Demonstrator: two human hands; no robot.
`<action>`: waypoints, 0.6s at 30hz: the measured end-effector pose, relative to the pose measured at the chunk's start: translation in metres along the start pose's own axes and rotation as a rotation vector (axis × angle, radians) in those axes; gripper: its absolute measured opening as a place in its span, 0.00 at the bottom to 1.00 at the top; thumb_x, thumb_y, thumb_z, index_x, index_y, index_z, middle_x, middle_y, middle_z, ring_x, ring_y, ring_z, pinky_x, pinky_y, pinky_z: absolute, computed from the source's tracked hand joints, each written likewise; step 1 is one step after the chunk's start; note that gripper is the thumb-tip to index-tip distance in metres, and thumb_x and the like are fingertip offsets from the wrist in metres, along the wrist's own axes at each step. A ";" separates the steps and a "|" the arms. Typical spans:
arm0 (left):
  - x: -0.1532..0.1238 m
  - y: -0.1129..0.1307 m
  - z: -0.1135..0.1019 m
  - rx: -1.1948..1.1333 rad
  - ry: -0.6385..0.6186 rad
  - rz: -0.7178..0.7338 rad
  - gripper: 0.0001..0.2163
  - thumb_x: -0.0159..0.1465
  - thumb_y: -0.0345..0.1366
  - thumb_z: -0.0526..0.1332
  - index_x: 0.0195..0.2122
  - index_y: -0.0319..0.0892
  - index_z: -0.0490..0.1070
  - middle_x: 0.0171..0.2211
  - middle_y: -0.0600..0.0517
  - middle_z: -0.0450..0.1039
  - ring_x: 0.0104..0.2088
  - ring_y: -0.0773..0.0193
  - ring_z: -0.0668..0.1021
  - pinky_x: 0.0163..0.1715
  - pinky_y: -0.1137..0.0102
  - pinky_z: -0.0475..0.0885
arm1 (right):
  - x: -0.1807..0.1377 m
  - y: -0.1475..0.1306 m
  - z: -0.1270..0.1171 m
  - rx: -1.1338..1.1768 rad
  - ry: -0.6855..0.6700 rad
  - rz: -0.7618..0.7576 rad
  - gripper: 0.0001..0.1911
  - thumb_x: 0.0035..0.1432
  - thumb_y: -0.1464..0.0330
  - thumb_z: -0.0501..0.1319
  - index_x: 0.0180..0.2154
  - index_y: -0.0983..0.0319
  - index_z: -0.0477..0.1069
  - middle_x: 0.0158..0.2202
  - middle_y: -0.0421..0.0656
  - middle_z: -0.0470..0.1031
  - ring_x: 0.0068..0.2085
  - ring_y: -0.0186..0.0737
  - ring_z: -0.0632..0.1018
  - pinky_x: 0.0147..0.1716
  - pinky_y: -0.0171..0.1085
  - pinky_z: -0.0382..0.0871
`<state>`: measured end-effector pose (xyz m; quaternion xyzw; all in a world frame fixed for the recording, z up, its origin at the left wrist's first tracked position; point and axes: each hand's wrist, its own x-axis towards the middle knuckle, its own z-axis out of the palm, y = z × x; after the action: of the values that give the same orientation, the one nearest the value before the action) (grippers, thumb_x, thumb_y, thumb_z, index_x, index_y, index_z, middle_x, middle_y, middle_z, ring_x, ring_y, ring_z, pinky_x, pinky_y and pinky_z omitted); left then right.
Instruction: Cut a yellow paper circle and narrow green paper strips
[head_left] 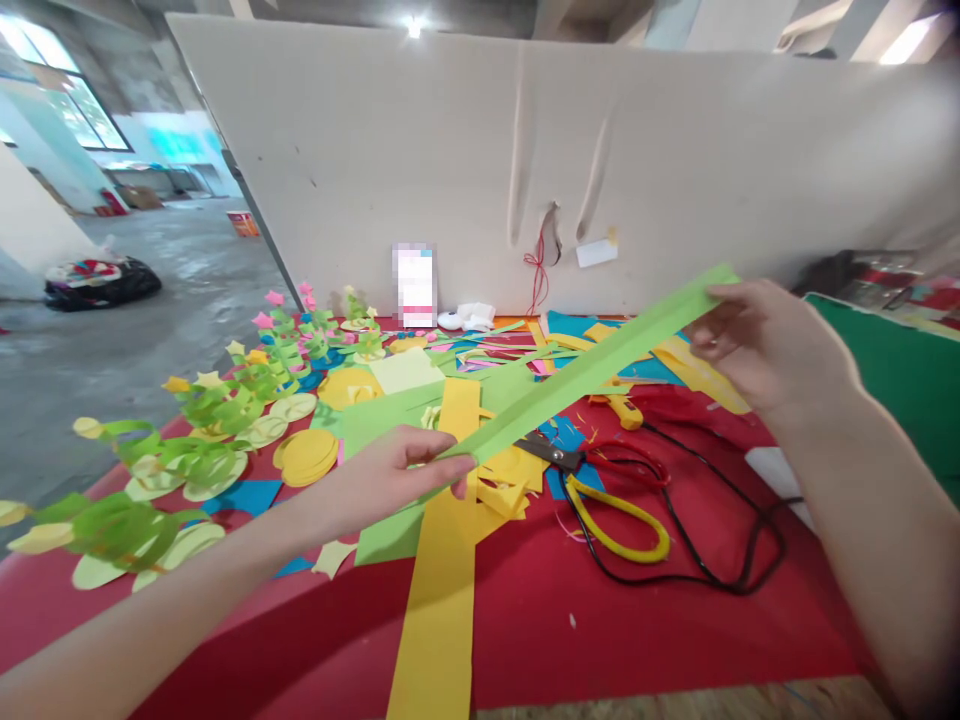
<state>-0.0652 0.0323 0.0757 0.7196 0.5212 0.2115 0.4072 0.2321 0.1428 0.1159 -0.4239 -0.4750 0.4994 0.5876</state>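
Observation:
A long light-green paper strip (592,375) is stretched at a slant above the table, with a crease running along it. My left hand (420,462) pinches its lower end between thumb and fingers. At the upper end, my right hand (757,340) grips the strip with bent fingers. Below lies a wide yellow paper strip (442,610), partly over green paper (386,535). Scissors (622,500) with one red and one yellow handle lie beneath the green strip, their blades partly hidden by it. A yellow glue gun (624,410) with a black cord rests behind them.
Curly green paper decorations (187,460) line the left side. Yellow paper discs (306,457) are stacked nearby. A phone (415,287) leans against the white board (360,150) at the back. Paper scraps cover the red tabletop's (637,640) far part. A green panel (892,390) stands right.

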 end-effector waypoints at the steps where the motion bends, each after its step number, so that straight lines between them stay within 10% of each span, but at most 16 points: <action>1: -0.001 0.001 -0.001 0.022 0.003 0.022 0.15 0.62 0.44 0.51 0.25 0.42 0.70 0.27 0.54 0.72 0.32 0.63 0.74 0.35 0.74 0.66 | 0.006 -0.003 -0.009 0.016 0.038 -0.023 0.08 0.46 0.72 0.59 0.19 0.59 0.62 0.16 0.35 0.64 0.18 0.29 0.65 0.15 0.30 0.53; 5: -0.001 0.001 -0.001 0.126 0.038 0.265 0.13 0.63 0.37 0.51 0.24 0.43 0.70 0.28 0.54 0.72 0.32 0.66 0.73 0.37 0.73 0.66 | 0.021 -0.008 -0.033 0.063 0.164 -0.119 0.10 0.46 0.73 0.55 0.17 0.59 0.59 0.14 0.35 0.62 0.17 0.29 0.62 0.13 0.31 0.51; 8: 0.000 0.004 0.002 0.250 0.437 0.345 0.07 0.63 0.33 0.52 0.34 0.43 0.69 0.35 0.52 0.71 0.38 0.64 0.72 0.40 0.72 0.66 | 0.013 -0.006 -0.021 0.067 0.167 -0.200 0.08 0.47 0.72 0.55 0.19 0.59 0.61 0.16 0.35 0.63 0.19 0.31 0.68 0.13 0.31 0.54; 10: 0.003 0.011 0.006 0.339 0.644 0.420 0.06 0.62 0.31 0.53 0.39 0.42 0.67 0.39 0.51 0.70 0.42 0.63 0.71 0.42 0.70 0.66 | -0.004 -0.003 0.000 0.046 0.113 -0.252 0.06 0.48 0.72 0.56 0.21 0.60 0.64 0.18 0.36 0.65 0.23 0.35 0.72 0.15 0.32 0.58; 18: 0.014 0.050 0.022 0.453 0.808 0.901 0.10 0.57 0.24 0.60 0.40 0.39 0.70 0.40 0.49 0.72 0.42 0.63 0.73 0.43 0.65 0.69 | -0.093 0.015 0.072 -0.137 -0.352 -0.246 0.05 0.54 0.67 0.59 0.31 0.58 0.74 0.27 0.38 0.73 0.26 0.31 0.74 0.23 0.30 0.70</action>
<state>-0.0150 0.0308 0.1018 0.7998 0.3118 0.5007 -0.1118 0.1540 0.0549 0.1023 -0.3080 -0.6511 0.4570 0.5219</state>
